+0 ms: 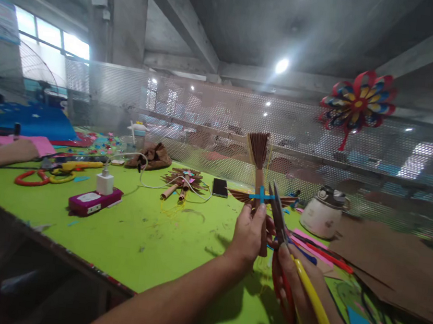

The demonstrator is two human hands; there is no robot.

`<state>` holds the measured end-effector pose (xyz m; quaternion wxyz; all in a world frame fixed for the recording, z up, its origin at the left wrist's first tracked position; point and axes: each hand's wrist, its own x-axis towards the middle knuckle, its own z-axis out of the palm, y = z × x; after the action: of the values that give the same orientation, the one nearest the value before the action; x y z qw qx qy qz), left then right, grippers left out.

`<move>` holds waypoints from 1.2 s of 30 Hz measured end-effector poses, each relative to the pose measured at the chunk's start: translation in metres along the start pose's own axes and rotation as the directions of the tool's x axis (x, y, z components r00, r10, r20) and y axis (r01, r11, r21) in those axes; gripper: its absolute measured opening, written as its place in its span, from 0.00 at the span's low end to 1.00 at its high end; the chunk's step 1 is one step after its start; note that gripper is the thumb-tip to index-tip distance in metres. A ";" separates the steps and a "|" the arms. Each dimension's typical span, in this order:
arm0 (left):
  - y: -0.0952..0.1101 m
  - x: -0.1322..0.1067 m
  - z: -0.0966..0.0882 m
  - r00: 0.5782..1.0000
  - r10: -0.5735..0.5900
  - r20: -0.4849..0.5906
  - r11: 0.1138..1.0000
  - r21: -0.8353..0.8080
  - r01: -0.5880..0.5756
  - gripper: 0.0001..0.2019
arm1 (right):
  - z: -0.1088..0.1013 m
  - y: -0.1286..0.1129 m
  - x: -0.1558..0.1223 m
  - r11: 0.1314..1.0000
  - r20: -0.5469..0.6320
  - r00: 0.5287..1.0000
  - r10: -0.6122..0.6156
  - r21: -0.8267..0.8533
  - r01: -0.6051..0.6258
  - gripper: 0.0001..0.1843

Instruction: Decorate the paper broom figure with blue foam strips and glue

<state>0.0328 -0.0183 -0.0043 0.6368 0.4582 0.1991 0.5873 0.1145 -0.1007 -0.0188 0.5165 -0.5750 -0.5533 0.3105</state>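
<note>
My left hand (pixel 249 234) is closed around the stem of a brown paper craft (pixel 259 162) with a fanned top, folded side wings and a small blue cross at its middle. It is held upright above the green table (pixel 144 237). My right hand (pixel 297 277) grips red and yellow scissors (pixel 286 265). Their blades point up and reach the craft just right of the blue cross.
Several finished brown paper crafts (pixel 182 181) lie mid-table beside a black phone (pixel 220 187). A pink box with a white charger (pixel 95 200) sits to the left, where another person's arm (pixel 0 154) rests. A white pot (pixel 323 212), brown card sheets (pixel 393 262) and a hanging paper pinwheel (pixel 358 103) are on the right.
</note>
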 end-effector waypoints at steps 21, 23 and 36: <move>-0.002 0.001 0.000 1.000 -0.006 0.005 1.000 -0.021 0.006 0.17 | 0.001 0.002 0.003 0.997 -0.039 0.998 -0.048 -0.067 0.046 0.23; -0.003 0.002 0.000 1.000 -0.009 0.006 1.000 -0.023 0.009 0.17 | 0.001 0.001 0.003 0.992 -0.070 0.994 -0.086 -0.096 0.079 0.24; -0.004 0.001 -0.001 1.000 0.010 0.018 0.999 -0.041 -0.009 0.16 | 0.003 -0.010 -0.001 0.989 -0.114 0.986 -0.119 -0.102 0.107 0.24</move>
<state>0.0346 -0.0162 -0.0072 0.6450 0.4515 0.1788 0.5900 0.1084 -0.1028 -0.0109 0.5375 -0.5842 -0.5673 0.2189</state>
